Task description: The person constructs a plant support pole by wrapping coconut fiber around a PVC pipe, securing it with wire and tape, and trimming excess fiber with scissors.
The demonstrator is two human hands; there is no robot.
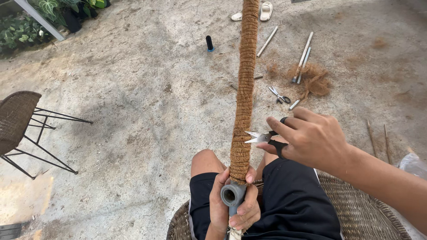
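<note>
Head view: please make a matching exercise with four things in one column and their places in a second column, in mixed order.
Things:
1. open scissors
2. grey pipe end
3. second pair of scissors
4. wicker chair

Places:
A. on the concrete floor near loose brown fibre
B. in the right hand, at the fibre-wrapped pole
C. far left, on thin black legs
D. gripped by the left hand

Pairs: 1-B, 2-D, 3-A, 4-C

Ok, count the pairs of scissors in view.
2: black-handled steel scissors open in the right hand beside the coir-wrapped pole, and another pair on the concrete floor. Others may lie hidden.
</note>
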